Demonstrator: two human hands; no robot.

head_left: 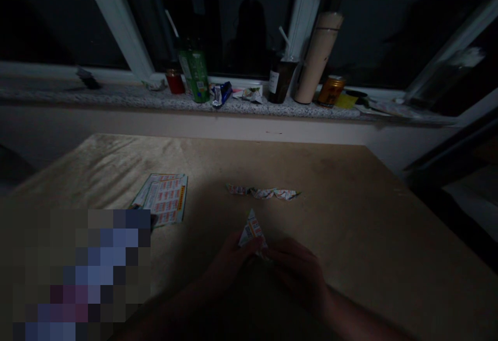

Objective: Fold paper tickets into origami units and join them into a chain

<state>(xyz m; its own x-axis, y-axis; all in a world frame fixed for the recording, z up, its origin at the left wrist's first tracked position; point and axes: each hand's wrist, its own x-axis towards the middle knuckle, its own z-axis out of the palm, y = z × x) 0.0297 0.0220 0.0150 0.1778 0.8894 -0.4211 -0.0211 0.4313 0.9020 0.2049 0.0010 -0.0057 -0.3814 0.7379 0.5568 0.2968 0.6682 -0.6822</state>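
Close to me, above the table, a printed paper folded to a pointed triangle (pixel 251 228) is held between both hands. My left hand (pixel 230 258) grips its left side and lower edge, the thumb lying across the front. At the lower right corner, my right hand (pixel 293 264) pinches the paper with its fingers together. Just beyond the triangle lies a row of several small folded paper pieces (pixel 264 193). To the left rests a small stack of flat printed sheets (pixel 165 198). Dim light hides the undersides of both hands.
A pixelated patch covers the lower left. Behind the brown table (pixel 334 175) runs a speckled windowsill (pixel 237 107). On it stand a green bottle (pixel 196 74), a red jar (pixel 175 82), a dark cup with a straw (pixel 280 82), a beige flask (pixel 317 61) and an orange can (pixel 330 91).
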